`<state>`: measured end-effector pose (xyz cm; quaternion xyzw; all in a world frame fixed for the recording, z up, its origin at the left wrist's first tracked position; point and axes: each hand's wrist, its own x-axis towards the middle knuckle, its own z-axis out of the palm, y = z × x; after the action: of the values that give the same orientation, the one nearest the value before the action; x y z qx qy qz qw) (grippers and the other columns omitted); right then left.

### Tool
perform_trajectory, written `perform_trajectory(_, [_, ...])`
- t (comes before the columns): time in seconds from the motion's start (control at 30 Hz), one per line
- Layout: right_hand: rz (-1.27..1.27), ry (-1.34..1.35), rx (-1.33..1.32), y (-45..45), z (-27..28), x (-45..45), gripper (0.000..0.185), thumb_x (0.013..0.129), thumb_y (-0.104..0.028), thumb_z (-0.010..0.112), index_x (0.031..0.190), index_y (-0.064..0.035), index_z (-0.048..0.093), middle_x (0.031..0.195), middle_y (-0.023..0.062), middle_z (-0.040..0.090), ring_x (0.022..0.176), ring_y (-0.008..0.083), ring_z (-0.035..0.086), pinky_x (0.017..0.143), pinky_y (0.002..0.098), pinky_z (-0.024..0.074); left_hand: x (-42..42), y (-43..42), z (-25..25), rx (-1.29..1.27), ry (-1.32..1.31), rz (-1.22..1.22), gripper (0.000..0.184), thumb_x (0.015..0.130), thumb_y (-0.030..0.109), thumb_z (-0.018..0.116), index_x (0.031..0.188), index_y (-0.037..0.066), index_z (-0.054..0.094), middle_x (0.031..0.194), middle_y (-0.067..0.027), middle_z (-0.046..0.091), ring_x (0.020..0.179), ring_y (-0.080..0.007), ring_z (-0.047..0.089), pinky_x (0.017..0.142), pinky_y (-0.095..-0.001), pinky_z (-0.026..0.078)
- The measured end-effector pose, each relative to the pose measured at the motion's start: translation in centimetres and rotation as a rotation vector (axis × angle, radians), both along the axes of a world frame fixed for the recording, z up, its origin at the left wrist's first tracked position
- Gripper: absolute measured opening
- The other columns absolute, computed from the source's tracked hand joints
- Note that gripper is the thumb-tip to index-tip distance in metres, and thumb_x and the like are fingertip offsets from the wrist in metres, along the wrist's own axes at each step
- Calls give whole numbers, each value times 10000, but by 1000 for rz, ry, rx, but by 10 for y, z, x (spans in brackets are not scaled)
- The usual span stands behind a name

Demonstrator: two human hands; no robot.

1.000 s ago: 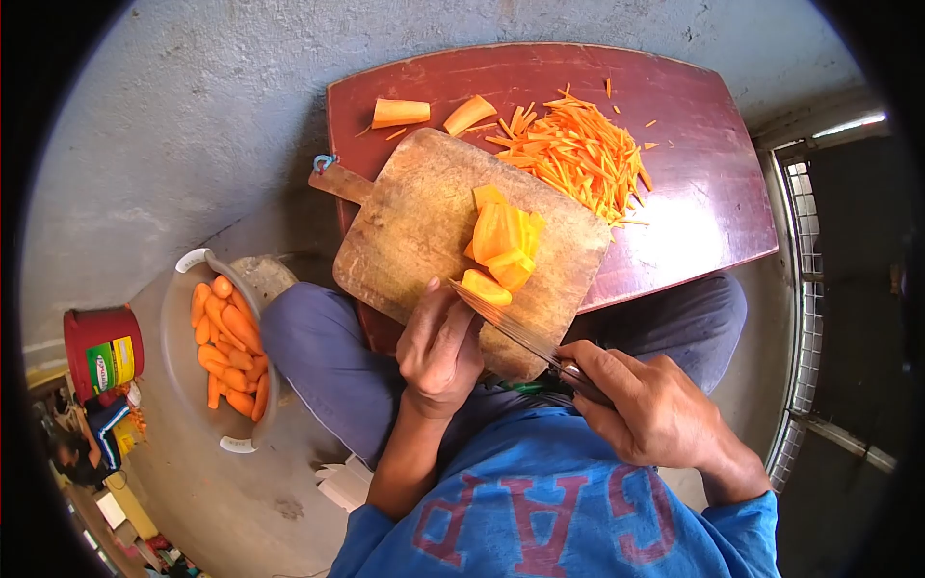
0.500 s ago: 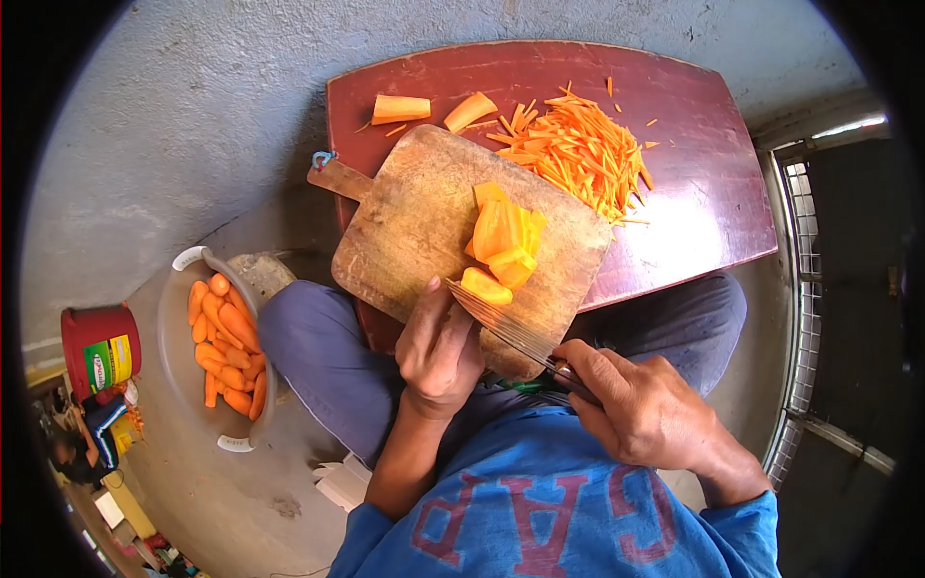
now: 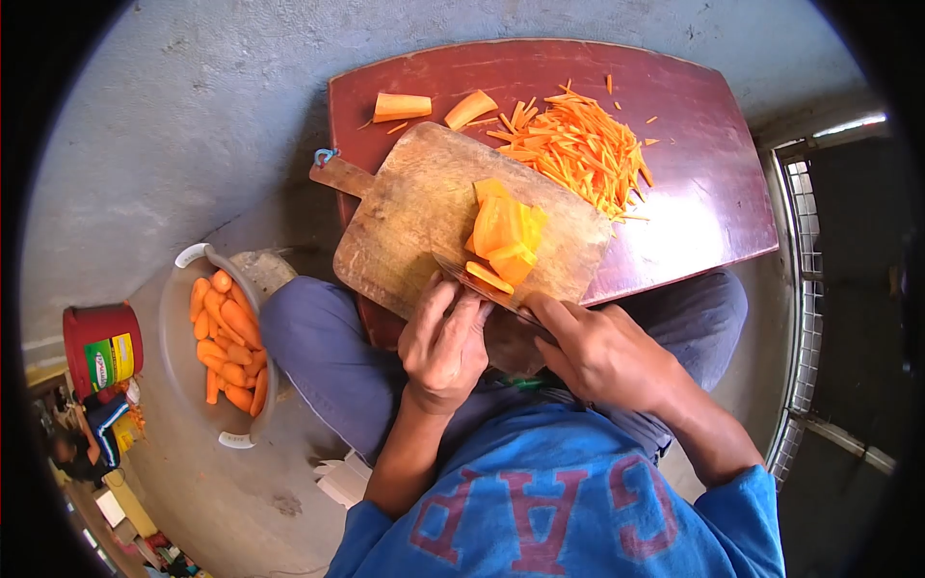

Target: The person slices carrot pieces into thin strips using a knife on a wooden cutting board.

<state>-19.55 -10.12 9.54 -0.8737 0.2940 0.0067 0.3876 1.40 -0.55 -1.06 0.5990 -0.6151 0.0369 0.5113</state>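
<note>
My right hand is wrapped round the handle of a knife. The blade lies across the near side of a worn wooden cutting board, slanting up to the left. Just beyond the blade rests a cut carrot piece. Behind it a small heap of wide carrot slices lies on the board. My left hand is at the board's near edge, its fingers bent and closed together close against the near side of the blade. What those fingers grip is hidden.
A pile of carrot strips and two carrot chunks lie on the red table under the board. To the left, a tub holds several peeled carrots. A red bucket stands beside it. Another person is at the far left.
My right hand has moved up and left with the knife, sliding the blade forward over the board. The left hand has stayed nearly in place.
</note>
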Motion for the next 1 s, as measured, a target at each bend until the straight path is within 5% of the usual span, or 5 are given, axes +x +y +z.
perform_trajectory(0.13, [-49, -130, 111, -15, -10, -6, 466, 1046, -87, 742, 1470, 30, 591, 1147, 292, 789, 1012, 491, 793, 847, 533, 641, -2, -1, 2, 4, 9, -3, 314, 930, -26, 917, 1222, -40, 804, 1204, -224, 796, 1082, -434, 814, 999, -526, 682])
perform_trajectory(0.27, [-305, -92, 677, -49, -4, -8, 380, 1099, -125, 666, 1447, 27, 640, 898, 12, 605, 809, 130, 671, 730, 339, 582, -2, -2, 0, 7, 47, 3, 287, 942, -18, 928, 1206, -22, 818, 1190, -205, 813, 1046, -387, 816, 941, -451, 674])
perform_trajectory(0.47, [-157, -261, 153, -15, 24, -14, 435, 1075, -91, 724, 1484, 30, 637, 960, 150, 698, 825, 305, 744, 799, 412, 608, 0, -3, 0, 8, 44, -2, 277, 958, -40, 889, 1221, -18, 809, 1146, -199, 814, 1032, -406, 815, 999, -523, 662])
perform_trajectory(0.53, [-126, -270, 125, -4, 28, -17, 496, 1049, -80, 771, 1505, 45, 620, 1123, 259, 761, 990, 460, 802, 871, 486, 635, -1, -5, 2, 1, 42, 1, 278, 952, -53, 881, 1218, -16, 807, 1121, -194, 813, 1015, -414, 814, 1022, -553, 657])
perform_trajectory(1.0, [-83, -99, 50, 18, 55, -19, 629, 1001, -76, 817, 1561, 38, 556, 1131, 242, 788, 892, 489, 800, 712, 526, 663, 1, -1, -2, -6, 9, 29, 349, 871, -153, 832, 1198, -32, 836, 1153, -216, 816, 1102, -445, 820, 977, -502, 688])
